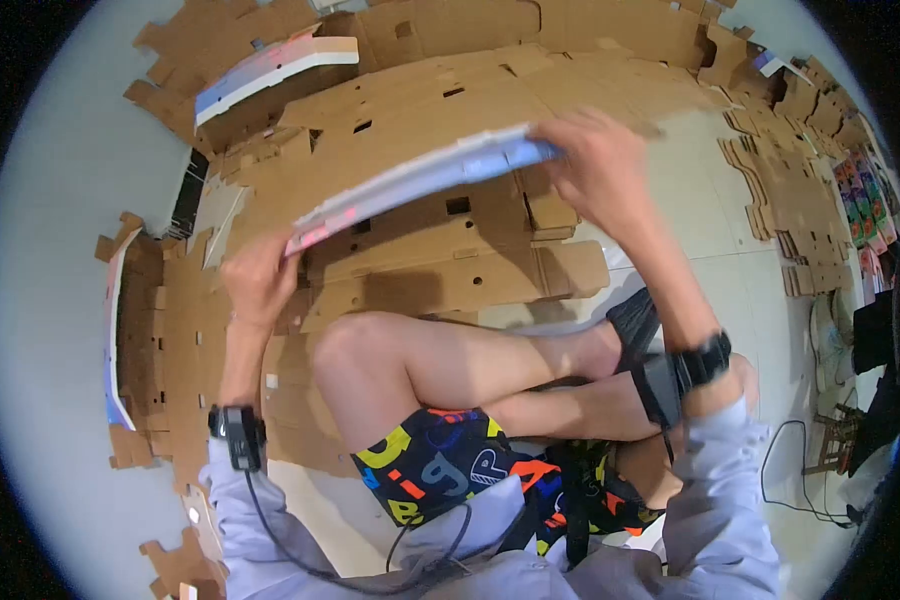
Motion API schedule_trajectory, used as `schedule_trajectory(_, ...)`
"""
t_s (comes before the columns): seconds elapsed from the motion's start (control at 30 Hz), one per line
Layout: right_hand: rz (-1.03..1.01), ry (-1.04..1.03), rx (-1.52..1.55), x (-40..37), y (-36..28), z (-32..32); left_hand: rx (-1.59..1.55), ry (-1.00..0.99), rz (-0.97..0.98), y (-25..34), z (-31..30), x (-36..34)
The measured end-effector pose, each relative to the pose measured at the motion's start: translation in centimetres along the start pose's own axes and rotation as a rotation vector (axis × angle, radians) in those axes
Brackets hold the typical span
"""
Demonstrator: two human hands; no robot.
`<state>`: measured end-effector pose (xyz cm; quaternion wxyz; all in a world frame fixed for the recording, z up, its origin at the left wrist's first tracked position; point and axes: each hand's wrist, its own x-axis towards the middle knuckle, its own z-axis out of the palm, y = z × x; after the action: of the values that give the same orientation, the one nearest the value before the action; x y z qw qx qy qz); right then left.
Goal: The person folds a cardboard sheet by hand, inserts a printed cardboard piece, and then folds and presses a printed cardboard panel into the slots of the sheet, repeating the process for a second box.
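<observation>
A long, flat printed panel (425, 178), white along its top edge and blue and pink on its face, is held up between my two hands over the cardboard sheets. My left hand (260, 278) is closed on its lower left end, by the pink part. At the upper right end, by the blue part, my right hand (595, 165) grips it with fingers closed, somewhat blurred. The panel slants up from left to right. Beneath it lie large brown cardboard sheets (390, 285) with small cut-out slots.
A similar printed strip (275, 75) stands on cardboard at the upper left, and another (116, 330) at the far left. Cardboard pieces (795, 215) lie at right, near cables (795, 510) and colourful packages (863, 200). My crossed legs (480, 365) are below the panel.
</observation>
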<state>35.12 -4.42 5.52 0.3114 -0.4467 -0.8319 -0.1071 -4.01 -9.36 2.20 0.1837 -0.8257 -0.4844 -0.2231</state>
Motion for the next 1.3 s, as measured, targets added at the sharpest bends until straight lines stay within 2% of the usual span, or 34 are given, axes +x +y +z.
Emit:
schedule_trajectory(0.03, 0.022, -0.041, 0.052, -2.1, -0.3, 0.2, -0.061, 0.031, 0.002, 0.4, -0.4, -0.5)
schedule_trajectory(0.07, 0.037, -0.083, 0.108, -4.1, -0.9, 0.8, -0.067, -0.086, -0.002, 0.6, 0.6, -2.0)
schedule_trajectory(0.13, 0.089, -0.542, 0.056, -8.0, -2.3, 3.9, -0.080, -0.319, 0.013, 0.5, 4.1, -5.2)
schedule_trajectory(0.23, 0.136, -0.280, 0.058, -11.2, -4.9, 6.6, -0.145, -0.249, -0.030, 1.6, 5.8, -6.4)
schedule_trajectory(0.33, 0.175, -0.251, -0.026, -11.3, -6.7, 7.1, -0.174, -0.364, -0.082, 2.4, 4.8, -6.8)
schedule_trajectory(0.43, 0.177, -0.208, -0.021, -11.3, -6.4, 7.5, -0.240, -0.310, -0.090, 3.2, 4.3, -5.9)
schedule_trajectory(0.57, 0.154, -0.215, -0.004, -10.4, -5.0, 8.9, -0.265, -0.375, -0.213, 3.0, 4.6, -5.2)
schedule_trajectory(0.63, 0.142, -0.337, 0.026, -8.6, -3.7, 9.1, -0.325, -0.408, -0.308, 3.2, 5.1, -3.7)
schedule_trajectory(0.73, 0.150, -0.476, 0.047, -6.2, -2.1, 8.7, -0.036, -0.549, -0.257, 3.5, 6.4, -1.3)
schedule_trajectory(0.9, 0.115, -0.533, 0.063, -4.7, 0.1, 9.5, -0.138, -0.634, -0.302, 3.2, 6.8, 0.9)
schedule_trajectory(1.0, 0.146, -0.660, 0.026, -3.1, 0.8, 10.2, -0.223, -0.647, -0.288, 2.0, 7.9, 1.8)
schedule_trajectory(1.13, 0.233, -0.803, 0.123, -1.7, 1.9, 12.0, -0.319, -0.650, -0.282, 0.2, 10.4, 2.3)
schedule_trajectory(1.23, 0.351, -0.980, 0.226, -0.4, 2.9, 13.5, -0.364, -1.047, -0.533, -0.9, 11.9, 4.2)
schedule_trajectory(1.3, 0.417, -1.026, 0.209, -0.1, 3.6, 15.0, -0.394, -1.002, -0.473, -1.6, 13.7, 4.2)
